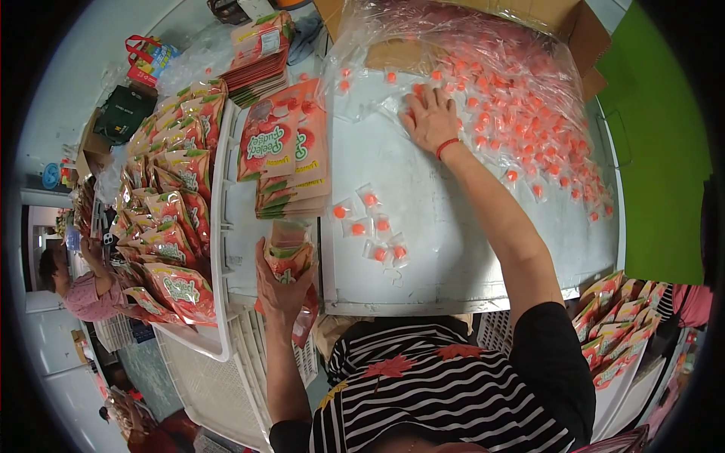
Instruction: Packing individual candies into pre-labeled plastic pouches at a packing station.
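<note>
Near the table's front edge, my left hand [284,283] is closed around a red and pink candy pouch [287,257], held upright with its mouth gaping upward. My right hand [432,119] reaches far across the table, palm down, fingers spread at the left fringe of a large heap of wrapped candies [521,113]. Each candy is an orange-red ball in a small see-through wrapper. The fingertips touch some of them; what lies beneath the palm is hidden. Between my arms, several loose candies [370,226] lie in a small group on the pale table [445,257].
Flat pouches [291,143] lie stacked beyond my left hand, with another stack [257,57] behind. A white crate [223,226] of filled pouches [170,204] stands at the left. A plastic liner [377,38] and cardboard box [593,38] back the heap. Another person [87,291] is far left.
</note>
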The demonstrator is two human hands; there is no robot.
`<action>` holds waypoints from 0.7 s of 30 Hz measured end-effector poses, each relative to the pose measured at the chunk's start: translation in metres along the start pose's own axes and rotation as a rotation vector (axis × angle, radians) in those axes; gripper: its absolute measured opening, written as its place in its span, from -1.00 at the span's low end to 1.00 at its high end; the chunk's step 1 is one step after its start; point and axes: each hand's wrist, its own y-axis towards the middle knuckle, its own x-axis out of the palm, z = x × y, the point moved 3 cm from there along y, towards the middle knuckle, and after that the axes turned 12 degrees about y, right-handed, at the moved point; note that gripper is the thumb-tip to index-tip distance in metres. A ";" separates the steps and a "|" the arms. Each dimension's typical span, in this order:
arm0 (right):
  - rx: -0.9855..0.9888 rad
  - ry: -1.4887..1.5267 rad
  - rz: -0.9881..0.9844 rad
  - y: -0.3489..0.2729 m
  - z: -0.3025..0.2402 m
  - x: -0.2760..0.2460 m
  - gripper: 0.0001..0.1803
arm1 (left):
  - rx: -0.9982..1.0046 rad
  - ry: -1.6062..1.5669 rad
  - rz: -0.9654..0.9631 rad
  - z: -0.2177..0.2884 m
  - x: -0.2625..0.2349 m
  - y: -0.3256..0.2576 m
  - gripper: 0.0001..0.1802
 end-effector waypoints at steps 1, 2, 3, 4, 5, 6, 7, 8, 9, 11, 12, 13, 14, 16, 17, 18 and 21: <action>-0.052 0.008 -0.027 -0.006 -0.002 0.004 -0.52 | -0.001 0.001 -0.003 -0.001 0.001 0.001 0.02; -0.108 0.018 -0.058 -0.012 -0.007 0.007 -0.51 | -0.004 -0.002 -0.002 -0.002 0.002 0.001 0.02; -0.110 0.020 -0.064 -0.017 -0.008 0.008 -0.51 | -0.006 -0.005 -0.003 -0.003 0.003 0.002 0.02; -0.191 0.073 -0.007 -0.022 -0.010 0.006 -0.50 | -0.012 -0.005 -0.007 -0.003 0.003 0.003 0.02; -0.268 0.122 0.049 -0.028 -0.009 0.003 -0.49 | -0.008 -0.002 -0.008 0.000 0.004 0.004 0.02; -0.260 0.261 0.101 -0.026 0.000 -0.001 -0.53 | -0.003 0.000 -0.010 0.002 0.004 0.004 0.03; -0.255 0.257 0.094 -0.026 0.013 -0.009 -0.53 | -0.005 -0.003 -0.018 0.002 0.005 0.004 0.03; -0.030 0.660 0.108 -0.023 0.026 -0.025 -0.54 | -0.011 -0.006 -0.011 0.000 0.003 0.003 0.02; 0.213 1.049 0.127 -0.022 0.041 -0.039 -0.54 | -0.010 -0.014 -0.006 -0.001 0.003 0.002 0.02; 0.599 1.599 0.228 -0.027 0.070 -0.056 -0.58 | -0.014 -0.024 -0.011 -0.002 0.003 0.002 0.02; 0.600 1.592 0.239 -0.036 0.087 -0.058 -0.58 | -0.015 -0.031 -0.010 -0.001 0.004 0.003 0.02; 0.496 1.286 0.209 -0.046 0.104 -0.056 -0.63 | -0.007 -0.038 -0.014 -0.001 0.006 0.004 0.02; 0.394 0.984 0.174 -0.053 0.112 -0.056 -0.67 | -0.001 -0.042 -0.022 -0.001 0.009 0.003 0.02; 0.166 0.685 0.177 -0.069 0.080 -0.057 -0.70 | -0.008 -0.035 -0.029 -0.005 0.009 0.000 0.02; -0.057 0.374 0.186 -0.075 0.059 -0.062 -0.72 | -0.006 -0.024 -0.032 -0.004 0.009 -0.001 0.02; -0.127 0.372 0.130 -0.074 0.049 -0.062 -0.71 | -0.001 -0.013 -0.033 -0.002 0.009 0.001 0.01; -0.289 -0.012 0.235 -0.082 0.030 -0.054 -0.68 | 0.014 -0.026 -0.020 -0.001 0.009 0.001 0.00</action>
